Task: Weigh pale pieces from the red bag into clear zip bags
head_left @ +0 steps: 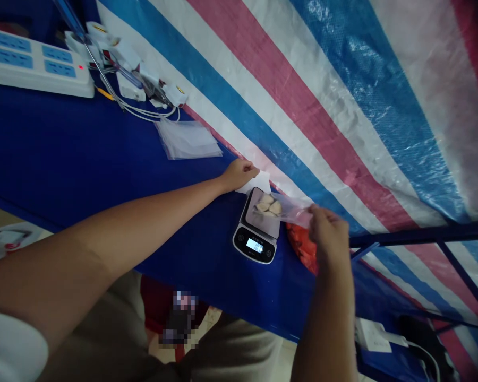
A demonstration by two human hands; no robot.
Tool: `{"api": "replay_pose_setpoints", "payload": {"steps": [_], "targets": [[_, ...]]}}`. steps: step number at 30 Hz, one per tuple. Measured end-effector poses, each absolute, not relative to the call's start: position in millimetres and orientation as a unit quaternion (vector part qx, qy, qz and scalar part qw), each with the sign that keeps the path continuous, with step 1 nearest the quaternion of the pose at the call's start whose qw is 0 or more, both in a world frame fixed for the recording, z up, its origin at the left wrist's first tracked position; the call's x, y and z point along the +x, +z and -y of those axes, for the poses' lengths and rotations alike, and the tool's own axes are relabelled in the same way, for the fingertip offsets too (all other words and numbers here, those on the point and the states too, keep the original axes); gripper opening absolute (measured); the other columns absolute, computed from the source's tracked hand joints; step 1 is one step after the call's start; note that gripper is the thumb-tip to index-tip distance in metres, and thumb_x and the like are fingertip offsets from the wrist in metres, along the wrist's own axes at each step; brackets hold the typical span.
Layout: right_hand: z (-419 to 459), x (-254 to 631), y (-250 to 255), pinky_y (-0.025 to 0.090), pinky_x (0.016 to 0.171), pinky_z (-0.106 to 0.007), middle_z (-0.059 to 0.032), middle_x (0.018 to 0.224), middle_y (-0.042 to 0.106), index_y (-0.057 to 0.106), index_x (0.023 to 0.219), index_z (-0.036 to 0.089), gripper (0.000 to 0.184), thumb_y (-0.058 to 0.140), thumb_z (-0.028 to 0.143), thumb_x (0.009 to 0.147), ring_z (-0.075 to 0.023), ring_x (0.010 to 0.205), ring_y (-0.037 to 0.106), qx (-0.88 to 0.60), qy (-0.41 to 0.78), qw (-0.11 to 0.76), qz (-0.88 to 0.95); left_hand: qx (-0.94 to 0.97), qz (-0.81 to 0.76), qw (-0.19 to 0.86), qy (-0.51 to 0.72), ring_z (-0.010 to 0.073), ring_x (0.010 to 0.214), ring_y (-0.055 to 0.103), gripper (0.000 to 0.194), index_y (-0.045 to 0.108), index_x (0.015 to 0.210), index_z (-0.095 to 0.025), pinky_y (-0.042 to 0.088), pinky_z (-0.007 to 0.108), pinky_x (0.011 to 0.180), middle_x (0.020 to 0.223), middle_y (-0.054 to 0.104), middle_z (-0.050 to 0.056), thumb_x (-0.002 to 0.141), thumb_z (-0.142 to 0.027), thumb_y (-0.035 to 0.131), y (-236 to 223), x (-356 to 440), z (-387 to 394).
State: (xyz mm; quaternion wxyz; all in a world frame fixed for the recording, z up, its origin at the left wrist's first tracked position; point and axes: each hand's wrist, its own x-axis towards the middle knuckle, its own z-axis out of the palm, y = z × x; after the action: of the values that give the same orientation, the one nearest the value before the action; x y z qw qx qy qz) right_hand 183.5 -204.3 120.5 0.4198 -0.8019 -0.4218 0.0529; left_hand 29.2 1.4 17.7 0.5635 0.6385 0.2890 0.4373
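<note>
A small digital kitchen scale [256, 245] with a lit display stands on the blue table. Over its weighing plate lies a clear plastic bag [292, 208] with several pale, flat, wedge-like pieces [267, 205] at its near end; their kind is unclear. My right hand [330, 231] is closed on the far end of the bag, right of the scale. Beyond the scale, my left hand [239, 174] has its fingers curled together at the edge of a white paper slip [263, 182]. The fingertips appear to pinch the slip.
Flat clear bags [191, 140] lie stacked beyond my left forearm. Behind them are white adapters with cables [133, 87] and a power strip [35, 66]. An orange-red bag [303, 246] sits right of the scale. A striped plastic sheet [302, 106] borders the table's back.
</note>
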Motion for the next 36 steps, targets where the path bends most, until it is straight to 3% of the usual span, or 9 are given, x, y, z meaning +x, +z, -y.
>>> {"api": "replay_pose_setpoints", "payload": {"steps": [6,10,17,22,26,30,33,36], "targets": [[268.3,185.3,38.9,0.014,0.035,-0.021,0.0139,0.044,0.027,0.061,0.078,0.020,0.043,0.070,0.062,0.077,-0.0055,0.035,0.020,-0.768,0.214,0.588,0.139,0.639,-0.291,0.558,0.443,0.0100,0.055,0.040,0.027,0.054,0.055,-0.017,0.032,0.029,0.060,0.052,0.046,-0.003,0.080,-0.028,0.061,13.4,33.2,-3.9],[288.7,176.4,12.6,0.017,0.036,-0.017,0.0140,0.045,0.029,0.058,0.075,0.019,0.041,0.075,0.056,0.075,-0.0036,0.036,0.023,-0.726,0.199,0.636,0.167,0.646,-0.297,0.550,0.439,0.0100,0.055,0.040,0.025,0.057,0.057,-0.017,0.032,0.029,0.060,0.052,0.046,-0.003,0.080,-0.026,0.061,14.0,33.4,-2.6],[288.4,169.4,5.4,0.021,0.038,-0.017,0.0135,0.048,0.030,0.058,0.078,0.019,0.040,0.073,0.056,0.079,-0.0037,0.040,0.026,-0.724,0.166,0.636,0.211,0.658,-0.296,0.535,0.441,0.0100,0.058,0.042,0.027,0.056,0.057,-0.016,0.032,0.030,0.062,0.056,0.048,-0.003,0.080,-0.029,0.062,9.7,34.5,-3.9],[290.4,173.2,5.3,0.032,0.039,-0.018,0.0087,0.058,0.047,0.060,0.090,0.020,0.027,0.069,0.041,0.076,-0.0088,0.048,0.047,-0.696,0.160,0.672,0.197,0.656,-0.300,0.538,0.437,0.0097,0.057,0.041,0.026,0.057,0.057,-0.016,0.032,0.029,0.061,0.054,0.048,-0.003,0.079,-0.030,0.062,10.1,35.5,-3.9],[292.6,179.1,2.3,0.044,0.043,-0.022,0.0041,0.067,0.058,0.061,0.096,0.019,0.029,0.064,0.031,0.070,-0.0135,0.058,0.059,-0.707,0.146,0.669,0.177,0.656,-0.302,0.533,0.442,0.0100,0.057,0.041,0.026,0.059,0.057,-0.016,0.032,0.029,0.061,0.053,0.047,-0.003,0.078,-0.030,0.063,10.0,36.2,-3.8],[293.6,183.8,-1.8,0.049,0.046,-0.023,-0.0010,0.080,0.067,0.065,0.103,0.018,0.037,0.068,0.033,0.069,-0.0168,0.069,0.066,-0.720,0.156,0.650,0.184,0.660,-0.299,0.528,0.444,0.0104,0.057,0.042,0.026,0.060,0.058,-0.016,0.033,0.029,0.061,0.054,0.049,-0.003,0.079,-0.031,0.063,6.3,37.4,-6.0],[292.1,185.6,-3.2,0.049,0.046,-0.020,-0.0079,0.103,0.073,0.067,0.111,0.018,0.047,0.073,0.039,0.069,-0.0190,0.082,0.070,-0.734,0.178,0.623,0.205,0.663,-0.296,0.525,0.444,0.0104,0.057,0.043,0.027,0.059,0.058,-0.016,0.033,0.030,0.062,0.055,0.051,-0.002,0.079,-0.031,0.062,5.3,37.5,-6.8],[288.9,187.4,-2.1,0.047,0.044,-0.018,-0.0117,0.126,0.069,0.066,0.120,0.020,0.056,0.074,0.042,0.069,-0.0195,0.087,0.071,-0.743,0.178,0.612,0.204,0.665,-0.298,0.523,0.442,0.0102,0.057,0.042,0.027,0.059,0.057,-0.016,0.032,0.030,0.062,0.056,0.050,-0.002,0.080,-0.030,0.062,7.4,36.5,-5.7]]}}
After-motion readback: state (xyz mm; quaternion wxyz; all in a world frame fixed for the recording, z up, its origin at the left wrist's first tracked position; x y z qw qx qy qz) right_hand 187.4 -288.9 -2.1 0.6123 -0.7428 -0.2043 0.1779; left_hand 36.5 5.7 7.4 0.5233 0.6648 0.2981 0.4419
